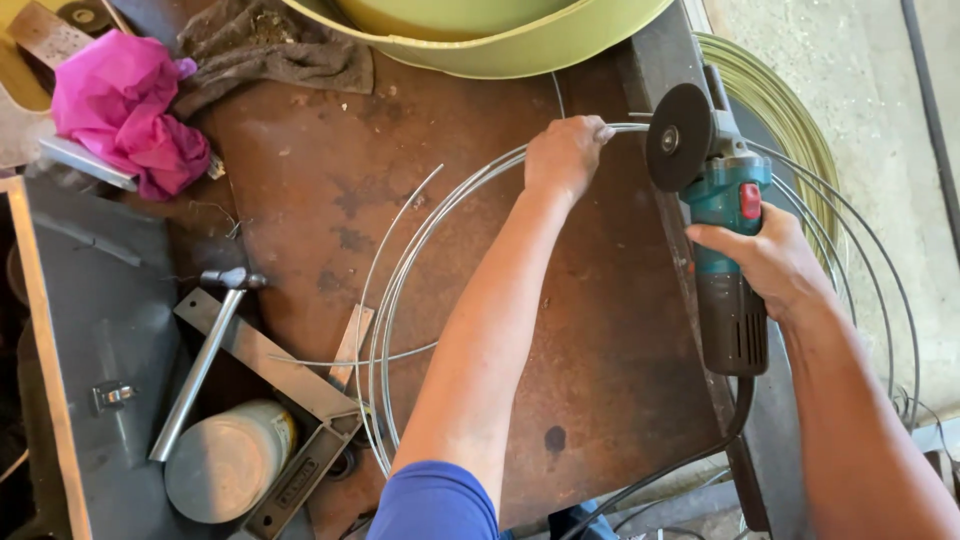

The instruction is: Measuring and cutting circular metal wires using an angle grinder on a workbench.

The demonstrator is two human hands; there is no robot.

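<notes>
Steel wire coil [400, 290] pinched in the left hand [565, 155], just beside the angle grinder [715, 200] gripped by the right hand [770, 262].

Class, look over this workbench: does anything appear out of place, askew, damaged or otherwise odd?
Little stands out. The rusty tabletop is stained, and the coiled wire held by the left hand overhangs the edge. The right hand grips the angle grinder.

Teal grinder [728, 205], pink rag [125, 105], rusty-brown table [330, 190].
</notes>
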